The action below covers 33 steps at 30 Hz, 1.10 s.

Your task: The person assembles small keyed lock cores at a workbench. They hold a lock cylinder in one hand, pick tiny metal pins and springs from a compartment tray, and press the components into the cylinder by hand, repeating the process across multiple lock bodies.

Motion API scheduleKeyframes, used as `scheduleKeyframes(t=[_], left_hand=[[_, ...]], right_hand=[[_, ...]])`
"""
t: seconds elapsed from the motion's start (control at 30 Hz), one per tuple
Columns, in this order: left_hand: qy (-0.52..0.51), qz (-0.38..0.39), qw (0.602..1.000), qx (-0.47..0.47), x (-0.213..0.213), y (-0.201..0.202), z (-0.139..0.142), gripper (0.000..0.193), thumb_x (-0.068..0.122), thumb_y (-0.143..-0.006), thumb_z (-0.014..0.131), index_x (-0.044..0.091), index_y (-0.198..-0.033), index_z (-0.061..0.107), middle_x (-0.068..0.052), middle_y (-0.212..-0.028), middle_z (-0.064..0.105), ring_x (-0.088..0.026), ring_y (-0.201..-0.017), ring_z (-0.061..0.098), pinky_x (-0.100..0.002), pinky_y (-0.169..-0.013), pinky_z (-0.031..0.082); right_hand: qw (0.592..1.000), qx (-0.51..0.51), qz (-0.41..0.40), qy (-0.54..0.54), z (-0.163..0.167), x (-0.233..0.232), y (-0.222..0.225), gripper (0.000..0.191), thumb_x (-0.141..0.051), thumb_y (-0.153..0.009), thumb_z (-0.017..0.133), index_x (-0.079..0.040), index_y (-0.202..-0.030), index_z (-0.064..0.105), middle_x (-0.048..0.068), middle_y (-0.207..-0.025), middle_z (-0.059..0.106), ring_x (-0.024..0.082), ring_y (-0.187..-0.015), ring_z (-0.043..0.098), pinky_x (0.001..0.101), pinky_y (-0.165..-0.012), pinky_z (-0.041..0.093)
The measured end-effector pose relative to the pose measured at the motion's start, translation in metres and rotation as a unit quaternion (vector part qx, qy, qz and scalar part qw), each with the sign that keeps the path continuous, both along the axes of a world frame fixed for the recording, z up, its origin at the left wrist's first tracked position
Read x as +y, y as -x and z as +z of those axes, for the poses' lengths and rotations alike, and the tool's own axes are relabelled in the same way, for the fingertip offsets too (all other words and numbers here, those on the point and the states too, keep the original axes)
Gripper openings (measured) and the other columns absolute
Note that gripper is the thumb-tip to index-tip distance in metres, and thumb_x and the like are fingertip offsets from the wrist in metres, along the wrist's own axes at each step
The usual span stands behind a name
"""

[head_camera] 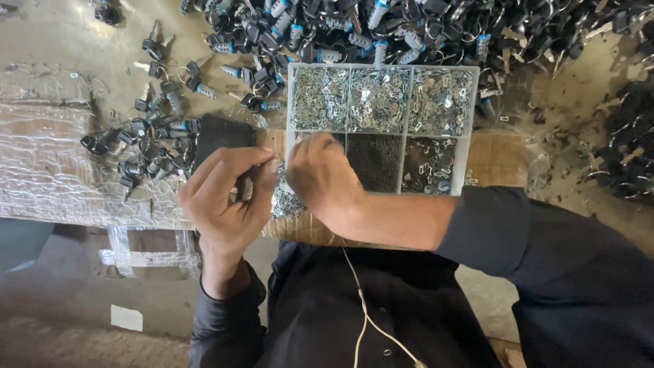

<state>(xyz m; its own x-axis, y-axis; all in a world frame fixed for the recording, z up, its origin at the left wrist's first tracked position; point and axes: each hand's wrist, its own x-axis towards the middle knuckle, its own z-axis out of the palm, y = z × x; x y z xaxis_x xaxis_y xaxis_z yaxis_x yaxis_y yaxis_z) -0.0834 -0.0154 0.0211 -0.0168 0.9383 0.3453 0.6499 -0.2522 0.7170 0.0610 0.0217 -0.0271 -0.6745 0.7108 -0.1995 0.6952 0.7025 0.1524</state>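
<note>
Small metal pieces (286,199) lie heaped at the near-left corner of the divided tray (470,123), where both hands meet. Left hand (228,197) fingers (262,163) pinch together; what they hold is unclear. Right hand (323,178) curls over the heap, its fingers hidden. Lock cylinders (163,109) scatter across the table (61,34).

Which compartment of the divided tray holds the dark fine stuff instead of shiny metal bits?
The bottom-middle compartment of the tray; the others visible hold silvery metal pieces.
</note>
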Motion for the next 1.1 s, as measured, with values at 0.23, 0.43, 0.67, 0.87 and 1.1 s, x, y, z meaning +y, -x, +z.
scheduleKeyframes(t=[0.23,0.43,0.67,0.87,1.1], left_hand=[[-0.001,-0.009,1.000,-0.015,0.000,0.004,-0.004,0.015,-0.005,-0.094,0.080,0.001,-0.106,0.071,-0.010,-0.099,0.073,-0.019,-0.081,0.073,-0.027,-0.070,0.055],[-0.007,-0.011,1.000,-0.022,-0.003,0.006,-0.009,0.015,-0.005,-0.094,0.080,0.002,-0.104,0.071,-0.009,-0.098,0.073,-0.019,-0.083,0.071,-0.026,-0.068,0.054],[0.005,0.016,0.997,0.071,-0.006,0.003,-0.003,0.016,-0.003,-0.094,0.079,0.006,-0.107,0.074,-0.007,-0.108,0.073,-0.023,-0.088,0.068,-0.032,-0.073,0.053],[0.014,-0.205,0.948,0.245,0.028,-0.070,-0.019,0.013,0.012,-0.074,0.073,0.009,-0.087,0.073,-0.006,-0.092,0.068,-0.028,-0.103,0.061,-0.036,-0.079,0.055],[-0.004,-0.180,0.972,0.154,0.024,-0.082,-0.046,0.020,0.005,-0.082,0.072,0.005,-0.102,0.072,-0.006,-0.095,0.065,-0.027,-0.098,0.058,-0.037,-0.083,0.053]], right_hand=[[0.991,-0.077,0.078,-0.072,-0.008,0.002,-0.001,0.029,-0.015,-0.069,0.068,0.005,-0.089,0.072,0.020,-0.085,0.070,0.031,-0.081,0.067,0.0290,-0.054,0.057],[0.991,-0.064,0.121,0.009,-0.005,0.014,0.004,0.014,-0.009,-0.077,0.068,0.004,-0.084,0.070,0.015,-0.076,0.068,0.032,-0.076,0.068,0.0313,-0.051,0.058],[0.938,0.328,-0.033,0.103,0.045,0.018,-0.088,0.032,0.001,-0.082,0.068,0.001,-0.114,0.070,0.011,-0.098,0.074,0.023,-0.081,0.075,0.0329,-0.057,0.060],[0.500,0.742,-0.321,0.311,0.030,-0.004,-0.153,0.021,-0.001,-0.110,0.068,0.007,-0.127,0.061,0.013,-0.113,0.070,0.024,-0.096,0.075,0.0354,-0.083,0.067],[0.434,0.794,-0.308,0.295,-0.009,-0.043,-0.166,0.045,0.014,-0.093,0.080,0.006,-0.133,0.061,0.013,-0.126,0.066,0.023,-0.112,0.070,0.0348,-0.100,0.061]])
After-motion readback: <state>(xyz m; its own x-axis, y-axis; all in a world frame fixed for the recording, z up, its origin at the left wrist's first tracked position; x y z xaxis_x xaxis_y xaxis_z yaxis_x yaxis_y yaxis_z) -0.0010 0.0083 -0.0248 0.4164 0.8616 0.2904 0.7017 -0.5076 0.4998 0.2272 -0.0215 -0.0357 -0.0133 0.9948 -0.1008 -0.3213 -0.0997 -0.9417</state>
